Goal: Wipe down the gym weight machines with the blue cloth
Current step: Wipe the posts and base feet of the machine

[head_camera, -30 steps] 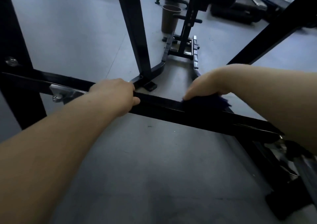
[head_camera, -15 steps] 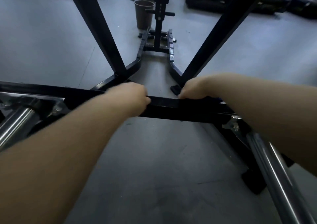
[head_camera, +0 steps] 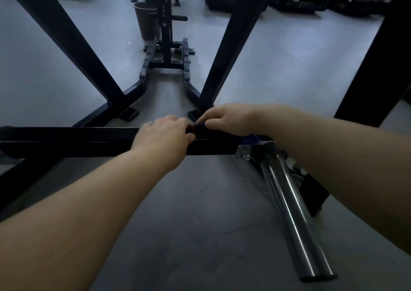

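Head view: left hand (head_camera: 163,133) curled over the black square-tube steel crossbar (head_camera: 66,140), gripping it as a brace. Right hand (head_camera: 229,119) fingers curled, pressing the dark blue cloth (head_camera: 252,138) onto bar top just beside left; cloth mostly hidden. Twin chrome guide rods (head_camera: 295,212) adjacent. Rec: keep firm, even pressure, cover top and side faces, shift brace hand clear of wipe path.

no readable text, no labels, no numbers on anything

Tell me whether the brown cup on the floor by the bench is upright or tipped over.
Upright. The brown cup stands on its base on the grey floor with its open rim facing up, beside the bench post.
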